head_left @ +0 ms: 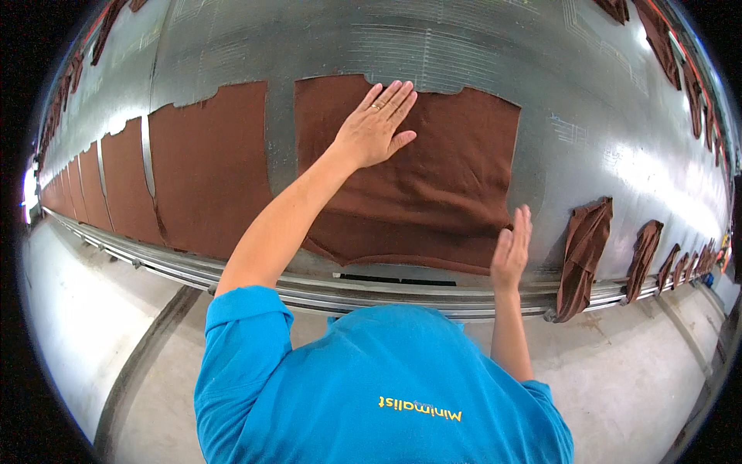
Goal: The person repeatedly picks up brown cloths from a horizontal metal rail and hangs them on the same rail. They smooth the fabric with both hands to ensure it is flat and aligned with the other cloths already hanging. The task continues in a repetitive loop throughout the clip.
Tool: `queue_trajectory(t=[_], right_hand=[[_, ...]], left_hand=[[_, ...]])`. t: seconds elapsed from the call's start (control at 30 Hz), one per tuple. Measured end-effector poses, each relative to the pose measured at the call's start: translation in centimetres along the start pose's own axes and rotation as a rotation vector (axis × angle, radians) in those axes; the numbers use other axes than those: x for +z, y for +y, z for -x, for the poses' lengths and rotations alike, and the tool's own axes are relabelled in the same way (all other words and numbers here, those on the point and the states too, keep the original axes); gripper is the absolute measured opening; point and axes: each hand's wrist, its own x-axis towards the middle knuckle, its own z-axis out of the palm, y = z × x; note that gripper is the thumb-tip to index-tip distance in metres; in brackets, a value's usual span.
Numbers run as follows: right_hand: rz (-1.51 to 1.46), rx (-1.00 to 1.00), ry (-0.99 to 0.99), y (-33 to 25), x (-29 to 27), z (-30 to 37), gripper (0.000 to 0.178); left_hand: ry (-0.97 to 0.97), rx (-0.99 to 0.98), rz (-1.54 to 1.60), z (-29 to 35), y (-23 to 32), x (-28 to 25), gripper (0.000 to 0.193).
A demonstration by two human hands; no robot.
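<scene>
A brown cut fabric panel (448,170) lies in front of me on the grey table (433,42), wrinkled toward its near right corner. Its far edge has a shallow curved notch. My left hand (376,127) rests flat on the panel near that far edge, fingers stretched out, a ring on one finger. Beside the panel's near right corner is my right hand (512,251), held edge-on with fingers extended. I cannot tell whether it touches the cloth. Neither hand grips anything.
More flat brown panels (209,166) line the table to the left. Bunched brown fabric pieces (585,259) hang over the near edge at right, and others (661,39) lie along the far right side. A metal rail (371,294) runs along the near edge, above a pale floor (626,371).
</scene>
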Motion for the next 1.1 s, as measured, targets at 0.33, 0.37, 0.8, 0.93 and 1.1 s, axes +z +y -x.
queue_trajectory(t=[0.33,0.37,0.8,0.93,1.1], right_hand=[[0.341,0.08,0.221,9.0,3.6,5.1,0.069],[0.338,0.079,0.224,9.1,3.6,5.0,0.069],[0.151,0.147,0.24,9.2,2.9,5.4,0.065],[-0.002,0.178,0.266,8.2,0.6,5.0,0.056],[-0.216,0.347,0.222,5.3,-0.2,7.5,0.042]], left_hand=[[0.028,0.157,0.047,-6.1,4.5,1.6,0.084],[0.035,0.163,0.053,-7.0,5.3,2.0,0.084],[-0.046,0.378,0.362,-8.0,13.0,2.6,0.074],[0.136,0.135,0.499,1.6,12.5,-1.2,0.054],[0.425,-0.669,0.479,18.9,8.7,-4.1,0.037]])
